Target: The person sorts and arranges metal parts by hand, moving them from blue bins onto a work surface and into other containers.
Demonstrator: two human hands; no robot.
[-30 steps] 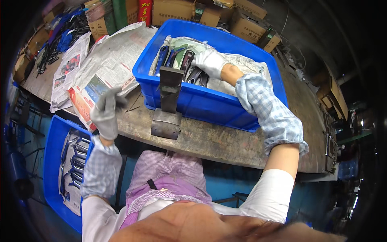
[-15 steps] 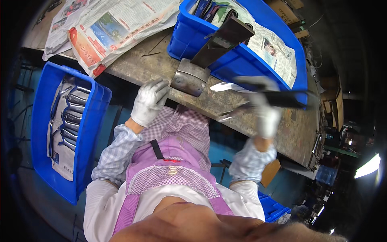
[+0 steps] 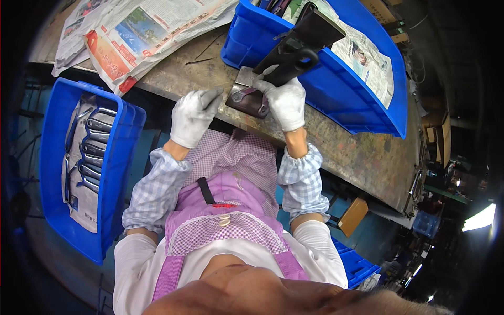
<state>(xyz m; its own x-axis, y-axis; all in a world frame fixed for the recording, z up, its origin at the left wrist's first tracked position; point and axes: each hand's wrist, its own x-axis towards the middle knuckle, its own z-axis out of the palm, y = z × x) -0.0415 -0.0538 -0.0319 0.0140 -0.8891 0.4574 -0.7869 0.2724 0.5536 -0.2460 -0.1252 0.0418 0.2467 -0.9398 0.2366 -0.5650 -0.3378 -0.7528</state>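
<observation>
A metal block point(image 3: 243, 77) with a dark face stands at the bench's front edge. My right hand point(image 3: 286, 105), in a white glove, is closed on a black-handled tool point(image 3: 296, 65). Its handle, with a hole at the end, points up and right. Two slim, shiny curved arms at its other end lie over the block. Left of the block is my left hand point(image 3: 194, 116), also gloved, its fingers bent together. Whether anything is between them I cannot tell. Behind the block, a dark flat bar point(image 3: 315, 32) slants up towards the blue bin.
A blue bin point(image 3: 362, 113) lined with newspaper stands at the back right. Another blue bin point(image 3: 50, 178), at my left, holds several shiny metal tools point(image 3: 94, 149) on paper. Newspapers point(image 3: 131, 42) cover the bench's point(image 3: 362, 157) far left. A cardboard piece point(image 3: 353, 216) is below the bench edge.
My right hand has swung left from the right side of the bench, bringing the black-handled tool over the block. My left hand's fingers have curled in more; the bin at back right has shifted slightly.
</observation>
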